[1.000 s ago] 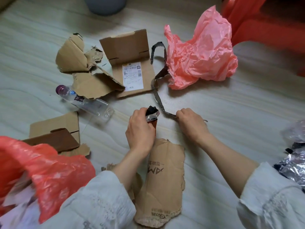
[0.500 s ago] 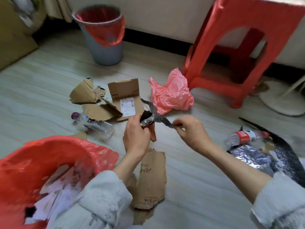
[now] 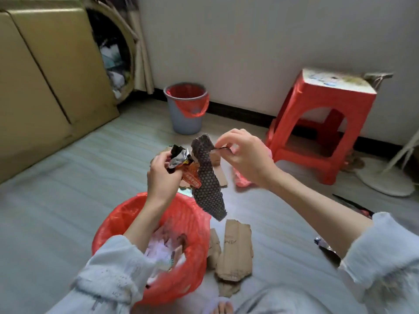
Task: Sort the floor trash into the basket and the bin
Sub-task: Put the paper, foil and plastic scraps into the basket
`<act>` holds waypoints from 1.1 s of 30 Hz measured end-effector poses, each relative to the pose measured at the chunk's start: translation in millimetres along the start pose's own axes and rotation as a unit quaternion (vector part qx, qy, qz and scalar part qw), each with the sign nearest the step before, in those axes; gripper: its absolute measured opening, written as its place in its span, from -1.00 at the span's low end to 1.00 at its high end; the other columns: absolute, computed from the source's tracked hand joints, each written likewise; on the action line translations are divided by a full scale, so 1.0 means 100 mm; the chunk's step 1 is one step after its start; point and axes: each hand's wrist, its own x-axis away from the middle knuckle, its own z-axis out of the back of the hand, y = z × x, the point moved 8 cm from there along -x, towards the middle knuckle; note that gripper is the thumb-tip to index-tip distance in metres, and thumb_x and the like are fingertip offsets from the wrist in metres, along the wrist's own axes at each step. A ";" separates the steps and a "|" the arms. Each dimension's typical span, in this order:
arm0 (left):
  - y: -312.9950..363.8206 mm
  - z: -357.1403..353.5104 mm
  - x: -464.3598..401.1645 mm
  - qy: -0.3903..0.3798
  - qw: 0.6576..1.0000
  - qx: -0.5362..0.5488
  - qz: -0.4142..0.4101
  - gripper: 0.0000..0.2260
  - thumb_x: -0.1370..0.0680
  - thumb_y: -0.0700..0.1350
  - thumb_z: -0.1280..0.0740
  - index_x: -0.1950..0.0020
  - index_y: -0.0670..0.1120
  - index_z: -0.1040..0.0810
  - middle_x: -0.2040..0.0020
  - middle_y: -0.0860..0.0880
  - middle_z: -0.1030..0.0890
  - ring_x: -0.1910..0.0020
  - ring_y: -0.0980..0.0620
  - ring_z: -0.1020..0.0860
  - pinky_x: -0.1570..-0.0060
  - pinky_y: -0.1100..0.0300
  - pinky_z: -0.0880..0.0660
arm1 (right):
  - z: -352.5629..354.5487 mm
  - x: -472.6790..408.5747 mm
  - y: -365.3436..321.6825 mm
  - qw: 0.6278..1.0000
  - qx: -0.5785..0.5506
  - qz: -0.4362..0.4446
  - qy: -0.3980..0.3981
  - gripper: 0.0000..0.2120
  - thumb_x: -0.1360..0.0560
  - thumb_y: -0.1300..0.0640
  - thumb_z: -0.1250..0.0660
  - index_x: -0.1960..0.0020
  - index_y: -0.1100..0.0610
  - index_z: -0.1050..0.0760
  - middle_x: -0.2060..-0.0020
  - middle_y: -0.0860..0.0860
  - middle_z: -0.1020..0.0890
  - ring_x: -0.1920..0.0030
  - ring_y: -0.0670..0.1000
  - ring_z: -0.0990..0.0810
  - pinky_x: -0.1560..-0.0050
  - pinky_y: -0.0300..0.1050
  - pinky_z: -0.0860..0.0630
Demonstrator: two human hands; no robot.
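Floor (image 3: 68, 200): cardboard (image 3: 237, 250) printed "AM" inverted, beside red-lined basket (image 3: 192, 223).

We can read only one thing: the letters "AM", upside down to us, on the torn brown cardboard piece (image 3: 235, 250) lying on the floor. The orange snack wrapper (image 3: 191, 176) has marks, but they are too blurry to read.

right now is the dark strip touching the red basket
Apart: the head view shows the dark strip dangling from the right hand, above the floor beside the red basket.
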 end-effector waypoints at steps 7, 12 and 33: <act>0.04 0.76 0.05 0.064 0.994 0.080 0.027 -0.82 -0.45 -0.15 -0.39 -0.01 0.03 -0.50 0.21 -0.02 -0.57 0.07 -0.27 -0.59 0.08 -0.24 -0.55 | -0.27 -0.13 -0.73 0.992 -0.099 0.048 -0.066 -0.93 -0.39 0.31 -0.43 0.12 0.26 -0.62 0.14 0.14 -0.64 0.20 0.01 -0.52 0.21 -0.39 -0.39; 0.01 1.17 0.12 0.143 0.984 0.106 0.014 -0.83 -0.34 -0.04 -0.35 0.15 0.22 -0.50 0.18 -0.09 -0.60 0.08 -0.28 -0.59 0.16 -0.21 -0.55 | -0.31 -0.20 -0.99 0.967 -0.245 0.014 -0.067 -0.90 -0.39 0.34 -0.42 0.12 0.23 -0.57 0.09 0.05 -0.61 0.20 -0.17 -0.57 -0.02 -0.17 -0.55; -2.09 0.37 0.71 -0.216 0.879 -0.388 0.174 -0.41 -0.45 -0.02 -0.36 -0.43 -0.05 -0.22 -0.35 -0.09 -0.31 -0.31 -0.14 -0.30 -0.26 0.04 -0.33 | -2.34 0.68 0.22 0.925 0.092 -0.013 -0.369 -0.83 -0.51 0.10 -0.30 -0.02 0.03 -0.64 -0.01 0.02 -0.62 -0.07 0.05 -0.49 0.04 -0.09 -0.43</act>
